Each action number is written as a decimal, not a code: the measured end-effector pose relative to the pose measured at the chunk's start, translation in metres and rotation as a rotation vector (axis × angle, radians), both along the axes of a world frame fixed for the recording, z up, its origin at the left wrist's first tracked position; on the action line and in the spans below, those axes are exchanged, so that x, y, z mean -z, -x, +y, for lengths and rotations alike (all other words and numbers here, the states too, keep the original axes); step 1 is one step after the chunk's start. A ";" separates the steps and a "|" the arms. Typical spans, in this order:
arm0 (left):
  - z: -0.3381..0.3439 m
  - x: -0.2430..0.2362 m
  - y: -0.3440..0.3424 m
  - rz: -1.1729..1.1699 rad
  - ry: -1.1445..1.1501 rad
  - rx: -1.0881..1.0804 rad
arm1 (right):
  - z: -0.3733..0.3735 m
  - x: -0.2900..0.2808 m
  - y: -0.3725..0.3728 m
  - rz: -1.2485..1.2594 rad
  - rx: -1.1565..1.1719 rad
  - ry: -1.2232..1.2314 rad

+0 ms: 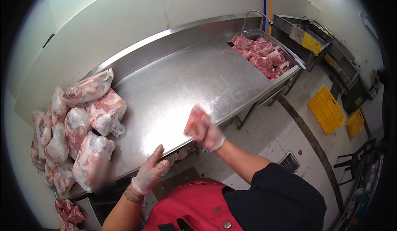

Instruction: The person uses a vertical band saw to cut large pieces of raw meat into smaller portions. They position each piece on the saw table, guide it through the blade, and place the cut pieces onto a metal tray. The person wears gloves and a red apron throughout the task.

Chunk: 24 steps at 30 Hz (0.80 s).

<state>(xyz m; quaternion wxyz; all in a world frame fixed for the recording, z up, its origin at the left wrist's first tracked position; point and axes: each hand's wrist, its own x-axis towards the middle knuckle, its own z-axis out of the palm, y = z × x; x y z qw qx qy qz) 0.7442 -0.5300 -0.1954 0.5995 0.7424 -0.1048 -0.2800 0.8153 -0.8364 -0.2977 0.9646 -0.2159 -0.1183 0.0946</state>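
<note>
My right hand [208, 137], in a clear glove, grips a chunk of raw meat [196, 118] just above the front edge of the steel table [165, 82]. The chunk is a little blurred. Farther left, my left hand [150, 172], also gloved, has its fingers stretched out and holds nothing, close to the same edge. Several large cuts of meat in clear plastic bags [78, 127] are piled on the table's left end. At the far right end, a sink basin holds many raw meat chunks [262, 56].
A curved faucet [245, 22] rises behind the sink. More loose meat [69, 212] lies low at the left, below the table. Yellow crates [326, 110] and a dark green bin [357, 95] stand right, past a floor drain grate [289, 162]. Other steel sinks [289, 24] line the far wall.
</note>
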 end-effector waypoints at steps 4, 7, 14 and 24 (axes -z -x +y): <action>0.057 0.021 0.012 0.107 -0.040 -0.232 | -0.135 -0.070 -0.124 -0.212 0.512 0.179; 0.094 0.043 0.038 0.149 -0.050 -0.368 | -0.187 -0.111 -0.166 0.087 0.741 0.224; 0.142 0.056 0.119 0.250 -0.137 -0.667 | 0.016 -0.029 -0.136 0.137 0.177 0.702; 0.219 0.075 0.302 0.094 -0.313 -1.058 | 0.304 -0.012 -0.021 -0.358 -0.471 0.930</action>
